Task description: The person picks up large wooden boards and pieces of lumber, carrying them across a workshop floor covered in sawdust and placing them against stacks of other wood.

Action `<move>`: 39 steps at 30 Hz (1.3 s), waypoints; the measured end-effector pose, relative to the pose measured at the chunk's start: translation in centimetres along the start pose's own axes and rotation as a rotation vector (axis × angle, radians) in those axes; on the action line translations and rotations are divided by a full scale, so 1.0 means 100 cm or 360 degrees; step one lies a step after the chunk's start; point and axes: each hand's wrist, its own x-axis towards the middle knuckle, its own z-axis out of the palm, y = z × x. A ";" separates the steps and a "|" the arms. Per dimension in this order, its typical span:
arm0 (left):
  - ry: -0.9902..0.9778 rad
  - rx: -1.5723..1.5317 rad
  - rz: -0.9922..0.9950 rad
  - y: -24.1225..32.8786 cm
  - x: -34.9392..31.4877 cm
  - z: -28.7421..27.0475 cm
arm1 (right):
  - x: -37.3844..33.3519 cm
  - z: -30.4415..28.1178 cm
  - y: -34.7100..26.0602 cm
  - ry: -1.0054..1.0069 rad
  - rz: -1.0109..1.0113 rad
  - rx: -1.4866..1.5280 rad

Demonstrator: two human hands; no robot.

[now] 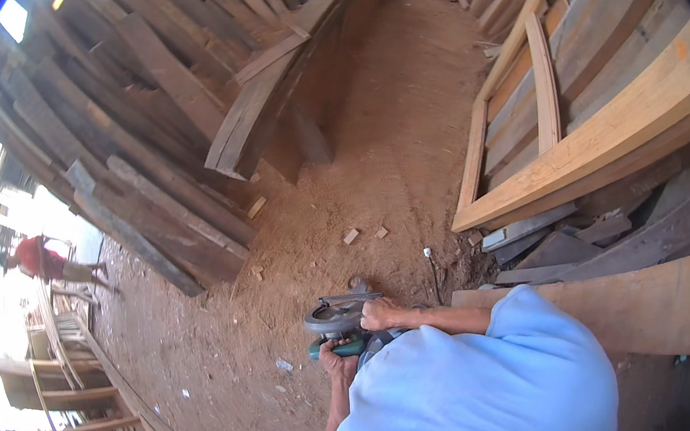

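Note:
Close in front of my body is a circular saw (329,319) with a rounded grey guard, a dark flat plate and a green body. My left hand (338,356) is closed around the green handle (346,348) on the saw's near side. At the saw's right edge, my right hand (381,314) is closed with its fingers bent against the dark plate. What those fingers grip is partly hidden. My light blue sleeve and shirt (469,381) cover part of the tool's near side.
Wooden boards (117,114) lean at the left, beside a long thick beam (276,77). A pale wooden frame (597,167) stands right, above stacked planks. Small offcuts (352,236) and a dark cord (434,273) lie on the dirt floor. A person in red (40,257) is far left.

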 end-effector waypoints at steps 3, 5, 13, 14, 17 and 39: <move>0.0036 0.0116 -0.0178 0.016 0.037 0.026 | 0.029 -0.018 -0.002 -0.0007 0.0078 0.0001; 0.0135 0.0205 -0.0211 0.027 0.064 0.048 | 0.057 -0.031 0.004 -0.0090 0.0036 -0.0002; 0.0131 0.0376 -0.0238 0.075 0.128 0.163 | 0.142 -0.089 -0.014 0.0164 0.0177 0.0095; 0.0128 0.0406 -0.0255 0.077 0.137 0.176 | 0.150 -0.097 -0.012 0.0142 0.0195 0.0143; 0.0158 0.0480 -0.0335 0.084 0.170 0.199 | 0.164 -0.117 0.000 0.0138 0.0357 0.0195; 0.0080 0.0603 -0.0394 -0.087 0.258 0.529 | 0.254 -0.433 0.250 0.0270 0.0230 0.0572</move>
